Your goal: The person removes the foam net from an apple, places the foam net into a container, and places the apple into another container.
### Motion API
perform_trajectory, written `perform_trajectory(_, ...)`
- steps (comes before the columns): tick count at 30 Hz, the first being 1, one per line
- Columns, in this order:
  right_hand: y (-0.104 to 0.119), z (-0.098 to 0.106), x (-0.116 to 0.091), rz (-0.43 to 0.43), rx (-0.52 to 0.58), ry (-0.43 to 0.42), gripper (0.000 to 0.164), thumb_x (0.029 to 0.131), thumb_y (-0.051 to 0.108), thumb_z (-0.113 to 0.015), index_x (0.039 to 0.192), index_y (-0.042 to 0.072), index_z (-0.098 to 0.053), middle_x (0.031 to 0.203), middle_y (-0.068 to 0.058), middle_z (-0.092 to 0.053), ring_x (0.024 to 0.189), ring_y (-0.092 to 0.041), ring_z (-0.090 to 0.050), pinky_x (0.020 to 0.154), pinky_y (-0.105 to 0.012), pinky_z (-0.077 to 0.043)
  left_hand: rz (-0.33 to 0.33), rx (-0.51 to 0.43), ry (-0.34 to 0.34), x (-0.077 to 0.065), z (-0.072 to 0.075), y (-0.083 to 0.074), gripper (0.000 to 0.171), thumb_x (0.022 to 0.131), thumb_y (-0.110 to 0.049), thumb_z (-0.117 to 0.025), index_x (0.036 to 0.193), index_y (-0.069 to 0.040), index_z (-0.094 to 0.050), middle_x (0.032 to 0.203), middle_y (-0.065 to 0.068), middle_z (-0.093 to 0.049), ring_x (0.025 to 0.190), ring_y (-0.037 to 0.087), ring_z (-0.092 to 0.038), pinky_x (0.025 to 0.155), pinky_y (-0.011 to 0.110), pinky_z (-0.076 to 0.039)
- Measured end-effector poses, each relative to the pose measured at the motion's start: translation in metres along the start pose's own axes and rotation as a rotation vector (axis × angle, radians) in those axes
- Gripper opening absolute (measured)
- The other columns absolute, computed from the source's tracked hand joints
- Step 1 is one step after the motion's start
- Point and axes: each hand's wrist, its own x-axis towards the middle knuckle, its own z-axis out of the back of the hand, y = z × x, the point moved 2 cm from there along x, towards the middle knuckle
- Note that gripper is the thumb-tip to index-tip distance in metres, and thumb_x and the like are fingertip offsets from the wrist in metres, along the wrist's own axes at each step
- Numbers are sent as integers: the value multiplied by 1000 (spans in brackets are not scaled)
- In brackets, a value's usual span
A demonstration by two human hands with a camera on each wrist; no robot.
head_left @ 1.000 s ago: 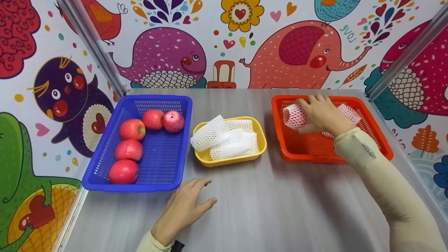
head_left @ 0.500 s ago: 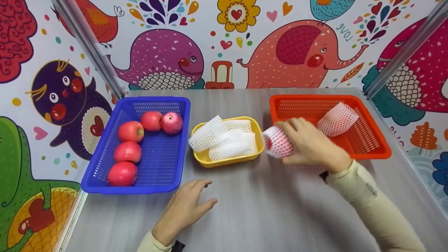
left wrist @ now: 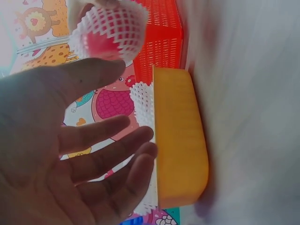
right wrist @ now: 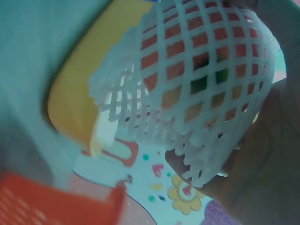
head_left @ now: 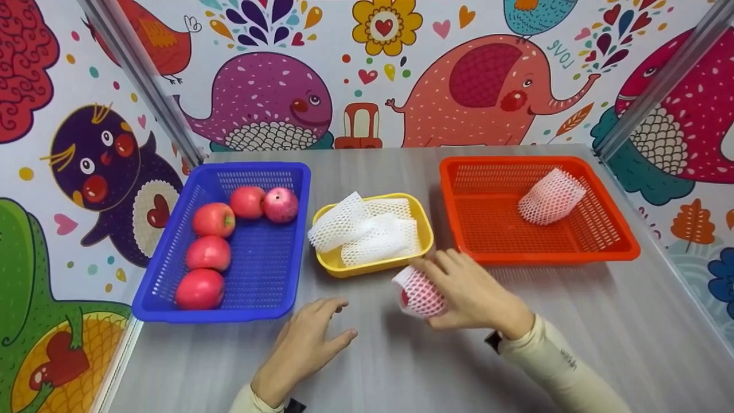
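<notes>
My right hand grips a red apple in a white foam net sleeve, held over the table in front of the yellow basket. Through the mesh in the right wrist view the netted apple shows red skin and a dark stem hollow. My left hand holds nothing, its fingers relaxed and thumb apart, in front of the blue basket's near right corner. The left wrist view has the left hand's fingers beside the yellow basket, with the netted apple beyond the thumb.
The blue basket at left bears several bare red apples. White foam net sleeves lie in the small yellow basket in the middle. One netted fruit sits in the red basket at right. Patterned walls enclose the table.
My right hand has lifted the netted apple out of the red basket and carried it left and toward me, in front of the yellow basket. The left hand has stayed nearly still.
</notes>
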Motion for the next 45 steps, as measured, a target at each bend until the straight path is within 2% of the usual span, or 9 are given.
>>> perform_trajectory(7, 30, -45, -7, -3, 79, 64, 91, 60, 54, -85, 136, 13, -55, 111, -2, -57, 96, -19, -51, 82, -38, -49, -34, 7, -8, -1, -4, -1, 43, 85, -34, -80, 118, -9, -67, 108, 2, -69, 96, 20, -64, 79, 42, -53)
perform_trajectory(13, 37, -62, -13, -33, 136, 88, 91, 62, 53, -86, 138, 14, -53, 113, -1, -55, 101, -19, -51, 84, -38, -49, -35, 0, -4, -2, -7, -1, 42, 85, -34, -80, 117, -9, -68, 107, 2, -69, 96, 20, -64, 79, 42, -53)
perform_trajectory(18, 39, -63, -15, -73, 145, 169, 106, 60, 56, -89, 147, 15, -43, 122, -4, -55, 110, -22, -53, 93, -42, -48, -12, 5, 15, -2, -10, -1, 42, 85, -34, -80, 117, -10, -68, 106, 2, -69, 96, 21, -65, 78, 42, -53)
perform_trajectory(21, 40, -64, -16, -90, 148, 196, 110, 58, 53, -92, 148, 15, -41, 124, -5, -55, 112, -23, -54, 96, -44, -47, 9, -5, 42, -1, -11, -1, 42, 85, -33, -80, 117, -9, -68, 107, 3, -69, 96, 21, -65, 78, 42, -53)
perform_trajectory(26, 39, -63, -16, -106, 179, 155, 99, 59, 47, -90, 143, 16, -46, 121, -1, -56, 110, -19, -56, 95, -43, -48, 2, -17, 46, 1, -11, -3, 40, 85, -32, -79, 116, -10, -68, 106, 2, -69, 95, 20, -64, 77, 41, -54)
perform_trajectory(31, 39, -51, -12, -88, 222, 91, 98, 60, 48, -89, 143, 18, -47, 123, 0, -56, 112, -18, -56, 96, -43, -47, -55, -21, -27, 2, -11, -5, 31, 86, -27, -80, 112, -13, -70, 101, -1, -69, 90, 15, -63, 74, 37, -53)
perform_trajectory(34, 40, -43, -9, -75, 230, 59, 97, 60, 48, -89, 143, 18, -47, 125, 1, -56, 111, -17, -56, 95, -42, -47, -110, -70, -79, 4, -12, -8, 22, 87, -23, -79, 107, -14, -73, 98, -2, -70, 86, 14, -64, 72, 34, -54)
perform_trajectory(38, 42, -37, -5, -60, 236, 35, 97, 63, 49, -88, 144, 19, -46, 127, 1, -56, 111, -17, -56, 94, -41, -48, -157, -189, -112, 9, -14, -13, 12, 91, -18, -75, 101, -12, -75, 96, -1, -71, 81, 15, -66, 68, 31, -56)
perform_trajectory(45, 43, -34, -3, -42, 237, -22, 96, 64, 49, -88, 145, 19, -46, 125, 2, -55, 108, -15, -56, 90, -40, -50, -147, -320, -108, 13, -17, -17, 15, 91, -17, -75, 104, -9, -71, 94, -1, -69, 77, 12, -65, 64, 29, -56)
